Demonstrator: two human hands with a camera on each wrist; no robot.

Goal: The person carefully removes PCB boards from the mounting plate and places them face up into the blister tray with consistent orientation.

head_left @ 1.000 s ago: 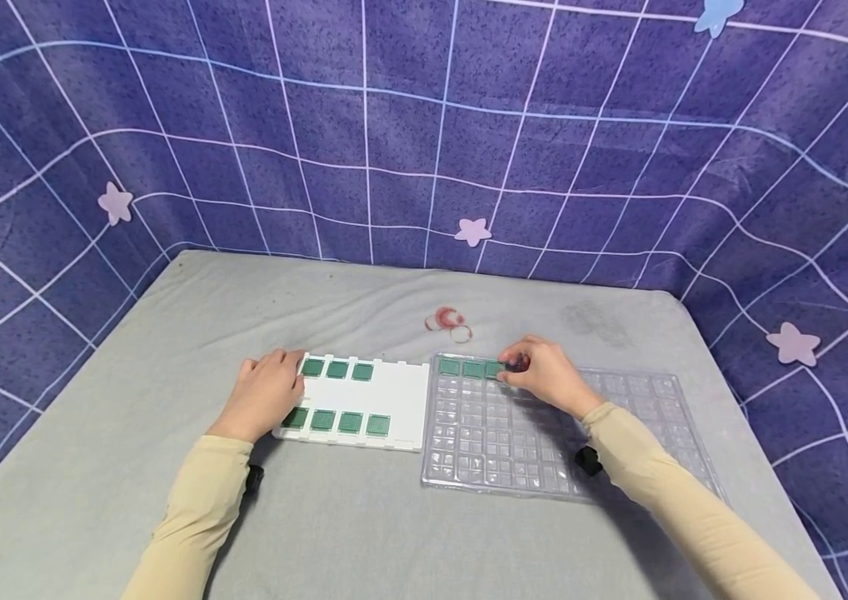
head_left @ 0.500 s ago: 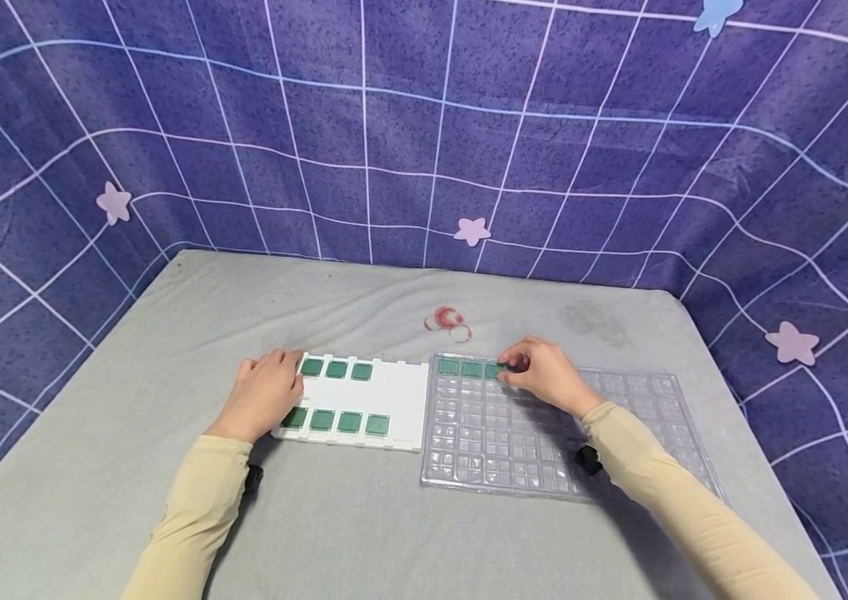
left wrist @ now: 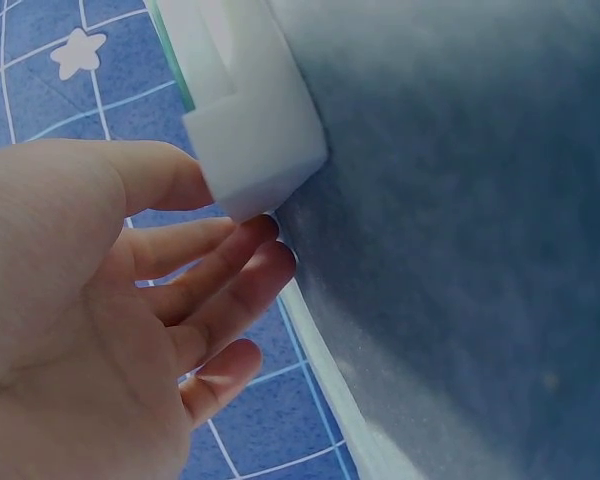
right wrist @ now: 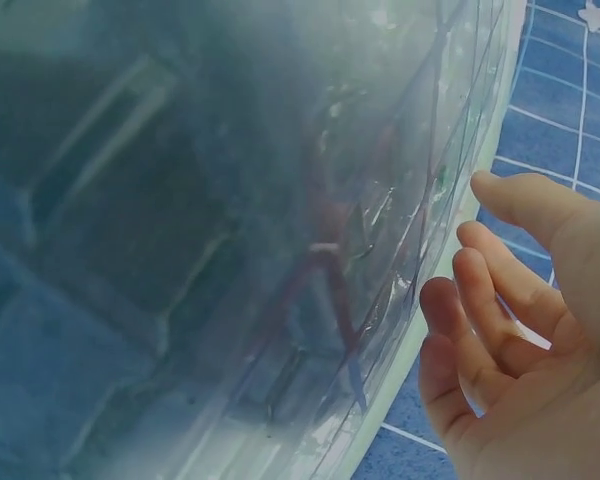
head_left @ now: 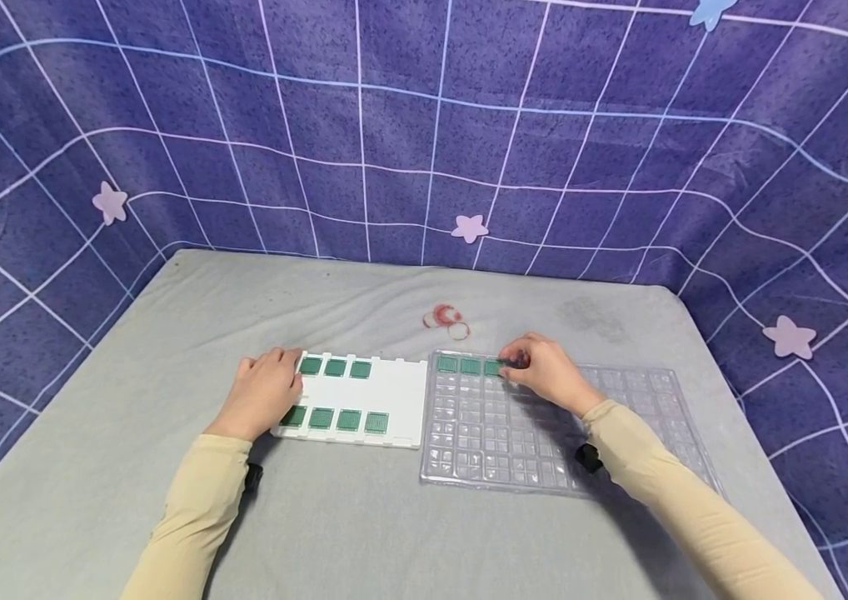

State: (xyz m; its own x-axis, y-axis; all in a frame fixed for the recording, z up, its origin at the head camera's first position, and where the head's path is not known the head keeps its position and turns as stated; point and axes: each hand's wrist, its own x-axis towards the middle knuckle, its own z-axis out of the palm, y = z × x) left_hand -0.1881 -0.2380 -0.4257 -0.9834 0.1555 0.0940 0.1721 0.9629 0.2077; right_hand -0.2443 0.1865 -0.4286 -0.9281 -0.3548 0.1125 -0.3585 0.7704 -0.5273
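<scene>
A white tray (head_left: 401, 392) lies on the cloth with several small green square circuit boards (head_left: 349, 419) in two rows along its long sides. My left hand (head_left: 265, 393) holds the tray's left end, thumb and fingers at the edge in the left wrist view. To its right is a clear plastic tray (head_left: 469, 467) of square pockets, with three green boards in its far row. My right hand (head_left: 547, 375) pinches the third of these, a green circuit board (head_left: 493, 367), by its right side. In the right wrist view, the fingertips meet the clear tray's edge and the board is hidden.
Grey cloth (head_left: 341, 517) covers the table. Red ring marks (head_left: 446, 317) and a dark smudge stain it beyond the trays. A purple curtain (head_left: 394, 125) with a grid pattern encloses the back and sides. The right forearm (head_left: 679, 492) passes over the clear tray.
Both hands keep their places on the white tray and at the third green board. The head view shifts very slightly.
</scene>
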